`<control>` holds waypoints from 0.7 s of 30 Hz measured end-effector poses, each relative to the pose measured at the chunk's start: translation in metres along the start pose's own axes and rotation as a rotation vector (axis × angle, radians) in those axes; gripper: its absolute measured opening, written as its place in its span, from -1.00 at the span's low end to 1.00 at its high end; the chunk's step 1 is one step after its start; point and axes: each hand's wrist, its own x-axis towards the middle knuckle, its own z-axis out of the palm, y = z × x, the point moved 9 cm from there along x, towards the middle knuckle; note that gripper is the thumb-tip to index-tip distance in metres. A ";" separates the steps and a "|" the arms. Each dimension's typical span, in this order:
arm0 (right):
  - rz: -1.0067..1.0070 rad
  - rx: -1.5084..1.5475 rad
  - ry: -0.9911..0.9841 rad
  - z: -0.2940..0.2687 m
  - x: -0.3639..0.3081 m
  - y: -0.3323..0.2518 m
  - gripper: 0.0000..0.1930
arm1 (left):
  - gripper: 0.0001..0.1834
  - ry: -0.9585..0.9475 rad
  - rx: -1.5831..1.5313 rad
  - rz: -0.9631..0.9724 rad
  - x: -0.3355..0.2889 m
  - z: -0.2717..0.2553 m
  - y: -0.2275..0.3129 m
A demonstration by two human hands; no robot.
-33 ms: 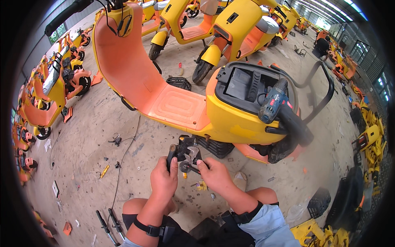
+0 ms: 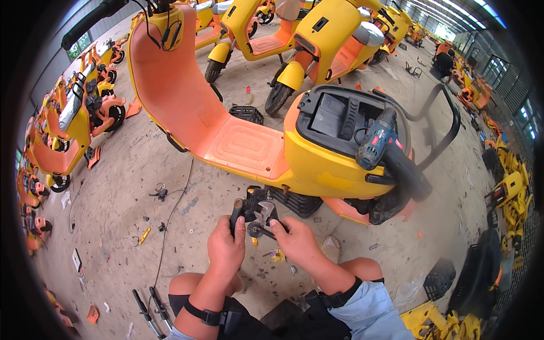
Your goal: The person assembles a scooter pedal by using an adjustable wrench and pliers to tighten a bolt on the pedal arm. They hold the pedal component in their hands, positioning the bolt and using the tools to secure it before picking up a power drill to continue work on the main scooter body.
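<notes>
In front of my knees, close to the near side of a yellow and orange scooter (image 2: pixel 246 141), both hands work on a dark metal part (image 2: pixel 258 195). My left hand (image 2: pixel 225 243) is closed around an upright black bar with a rounded end (image 2: pixel 236 214). My right hand (image 2: pixel 297 241) grips what looks like an adjustable wrench (image 2: pixel 265 212), its grey jaws against the dark part. A short black rod (image 2: pixel 262 231) sticks out beside the right fingers. How the wrench jaws sit on the part is too small to tell.
A cordless drill (image 2: pixel 377 139) rests on the scooter's open rear body. More scooters (image 2: pixel 334 42) stand behind. Black-gripped tools (image 2: pixel 150 306) lie at lower left, with a cable (image 2: pixel 170 218) and scraps on the concrete. Yellow panels (image 2: pixel 433 323) and a black basket (image 2: pixel 440 279) are at lower right.
</notes>
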 end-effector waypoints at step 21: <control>0.020 -0.148 0.020 -0.002 -0.001 -0.010 -0.54 | -0.69 -0.036 0.018 0.035 -0.012 0.004 0.012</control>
